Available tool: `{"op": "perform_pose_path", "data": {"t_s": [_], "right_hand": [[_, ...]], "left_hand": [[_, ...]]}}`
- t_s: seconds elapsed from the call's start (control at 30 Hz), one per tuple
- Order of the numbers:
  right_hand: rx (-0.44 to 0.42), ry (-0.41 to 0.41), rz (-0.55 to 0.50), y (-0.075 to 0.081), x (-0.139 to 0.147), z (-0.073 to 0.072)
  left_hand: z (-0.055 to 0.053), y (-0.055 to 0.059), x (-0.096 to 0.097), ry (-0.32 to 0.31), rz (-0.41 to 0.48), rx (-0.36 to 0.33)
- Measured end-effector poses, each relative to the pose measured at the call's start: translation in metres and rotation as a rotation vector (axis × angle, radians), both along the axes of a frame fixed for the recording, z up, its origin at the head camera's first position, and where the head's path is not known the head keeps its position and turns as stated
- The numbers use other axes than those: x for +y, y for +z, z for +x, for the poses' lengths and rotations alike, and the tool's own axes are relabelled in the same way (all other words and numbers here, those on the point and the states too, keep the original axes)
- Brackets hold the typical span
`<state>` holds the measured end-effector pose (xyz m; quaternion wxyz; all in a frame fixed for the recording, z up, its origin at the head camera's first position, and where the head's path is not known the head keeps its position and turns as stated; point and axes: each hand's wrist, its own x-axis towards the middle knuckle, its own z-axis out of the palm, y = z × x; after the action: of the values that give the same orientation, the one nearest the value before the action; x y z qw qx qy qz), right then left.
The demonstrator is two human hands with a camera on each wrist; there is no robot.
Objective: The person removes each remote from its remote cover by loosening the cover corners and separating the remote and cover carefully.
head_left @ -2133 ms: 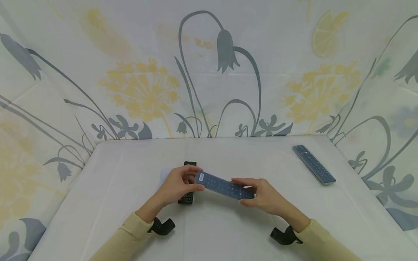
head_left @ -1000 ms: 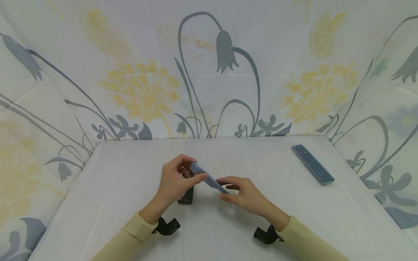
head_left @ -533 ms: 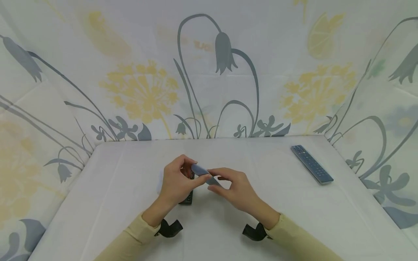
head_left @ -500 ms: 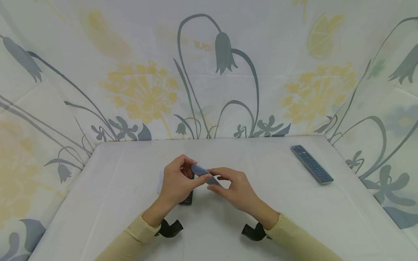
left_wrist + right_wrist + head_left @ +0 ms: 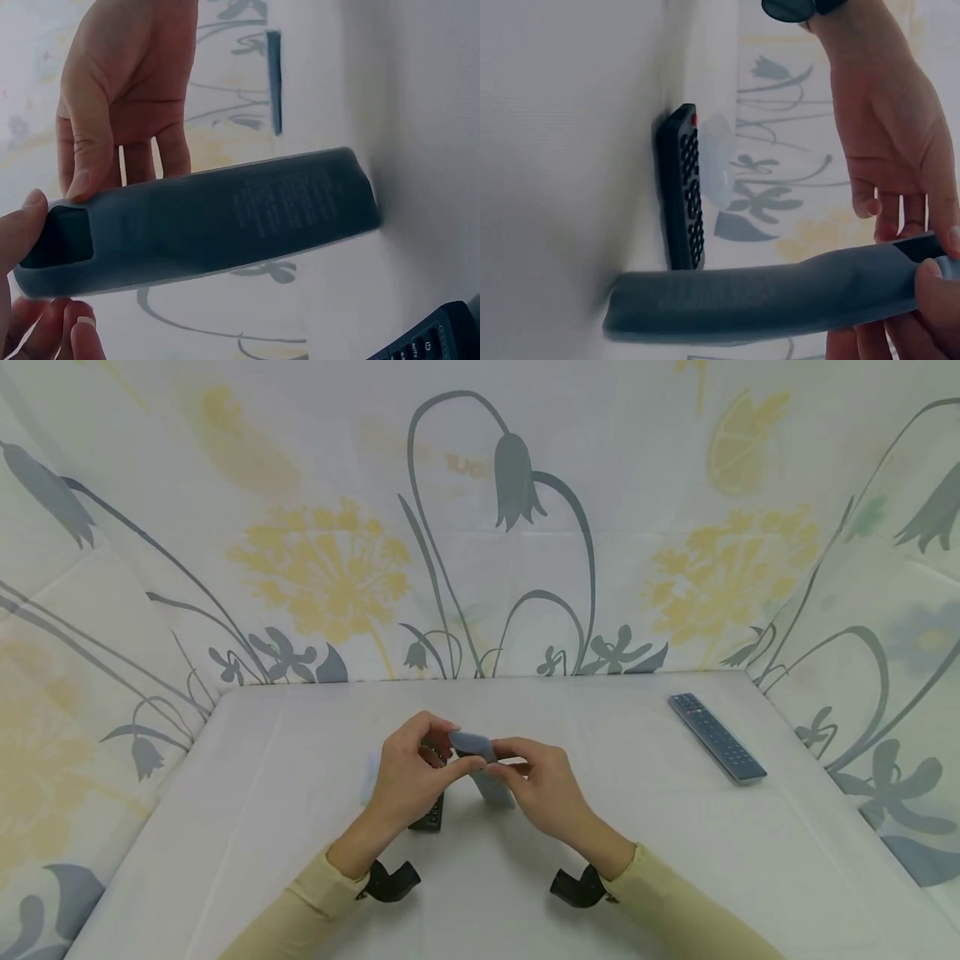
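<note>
All set against a cloth backdrop [image 5: 637, 593] printed with flowers, over a white-covered table [image 5: 615, 877]. Gripped in the left hand [image 5: 408, 768], thumb opposite fingers: one end of a blue-grey remote cover [image 5: 187, 225]. Pinched near that same end, by the edge, in the right hand [image 5: 547, 781], just beside the left. Held raised between both, tilted, with the far end slanting down toward the table; cannot tell whether touching there. Close by both thumbs, a rectangular opening [image 5: 64, 236]. Cannot tell whether hollow or filled with a remote.

Judging from the grips, probably at the step of inspecting or working that open end. Would call next for a steady left-hand hold and a careful turn or pull from the right.

Lying below the left hand, partly hidden by it: a black remote [image 5: 686, 187]. Just outward of that hand, a pale translucent thing [image 5: 718, 161], too covered to name. Well apart, beyond the right hand and to its right, a dark blue remote [image 5: 716, 739].
</note>
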<state>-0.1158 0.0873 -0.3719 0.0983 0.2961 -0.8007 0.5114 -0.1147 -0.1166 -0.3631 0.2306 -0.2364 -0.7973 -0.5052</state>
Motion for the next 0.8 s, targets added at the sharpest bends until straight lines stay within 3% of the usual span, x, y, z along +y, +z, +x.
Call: {"op": "perform_pose_path", "data": {"t_s": [0.23,0.4,0.8], "right_hand": [[-0.131,0.030,-0.063,-0.0035,0.0051,-0.0046],[-0.177,0.067,-0.053,-0.0033,0.0074,-0.0069],[-0.146,0.076,-0.043,0.0005,0.0105,-0.0087]], "left_hand": [[-0.0032,0.0010,-0.0009,-0.024,-0.078,0.110],[-0.0036,0.0019,-0.0005,-0.021,-0.110,0.155],[-0.0098,0.0003,0.0022,-0.107,-0.062,0.358]]}}
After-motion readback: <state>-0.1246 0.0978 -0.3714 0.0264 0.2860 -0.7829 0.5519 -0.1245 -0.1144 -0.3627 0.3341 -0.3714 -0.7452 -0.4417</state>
